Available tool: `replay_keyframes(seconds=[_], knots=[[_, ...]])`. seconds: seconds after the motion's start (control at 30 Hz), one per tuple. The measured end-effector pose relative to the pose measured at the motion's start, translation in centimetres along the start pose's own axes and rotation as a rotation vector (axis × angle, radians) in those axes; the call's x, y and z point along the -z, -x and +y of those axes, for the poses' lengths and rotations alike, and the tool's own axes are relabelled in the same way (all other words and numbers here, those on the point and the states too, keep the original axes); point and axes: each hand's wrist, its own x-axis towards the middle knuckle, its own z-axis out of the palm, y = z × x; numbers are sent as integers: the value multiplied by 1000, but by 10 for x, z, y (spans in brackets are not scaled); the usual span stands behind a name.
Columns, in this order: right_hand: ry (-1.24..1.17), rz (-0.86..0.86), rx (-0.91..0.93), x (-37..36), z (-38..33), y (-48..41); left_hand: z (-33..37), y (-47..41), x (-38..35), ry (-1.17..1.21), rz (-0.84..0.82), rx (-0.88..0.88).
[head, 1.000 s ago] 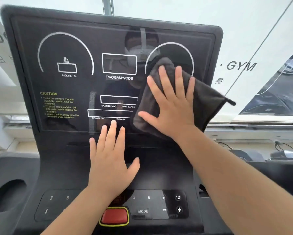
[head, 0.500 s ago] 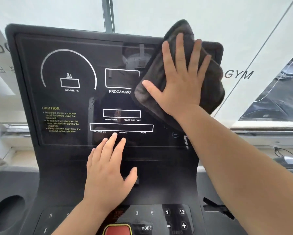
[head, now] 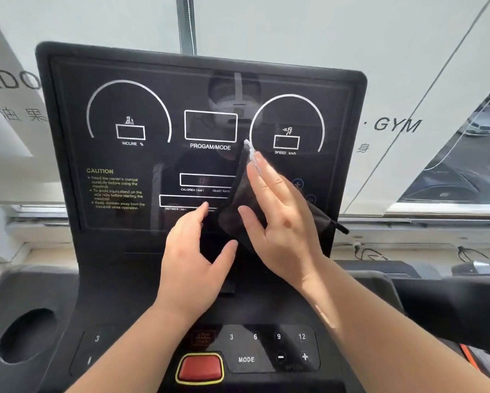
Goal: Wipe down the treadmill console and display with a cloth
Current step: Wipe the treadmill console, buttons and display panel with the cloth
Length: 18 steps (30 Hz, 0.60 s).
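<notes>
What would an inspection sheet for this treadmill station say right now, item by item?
Surface: display dark, glossy, readouts blank.
Job's things: dark cloth against the display's lower right.
Clutter: nothing seen.
Grippers: right hand presses the cloth with straight fingers; left hand lies open at the display's lower edge.
Cables: thin cables on the sill, right.
Surroundings: window lettered GYM; red button and cup holder on the console.

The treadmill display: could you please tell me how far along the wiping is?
Done: the cloth swept the upper right of the display, around the speed dial, moments ago. In hand: the right hand presses it on the lower right, while the left hand rests by the glass's lower edge. Left, apparently: the display's left side and the button panel.
</notes>
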Motion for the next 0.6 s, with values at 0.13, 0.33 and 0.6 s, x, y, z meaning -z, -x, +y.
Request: replay_keyframes(seconds=[0.13,0.33,0.6], knots=[[-193,58,-208,16,-20,2,20,-10,-4,143,-59,99],[-245,161,-446,31,-23,0,33,-21,-10,206,-168,127],[-362,9,-692,46,-28,-4,41,-1,-1,464,-411,112]])
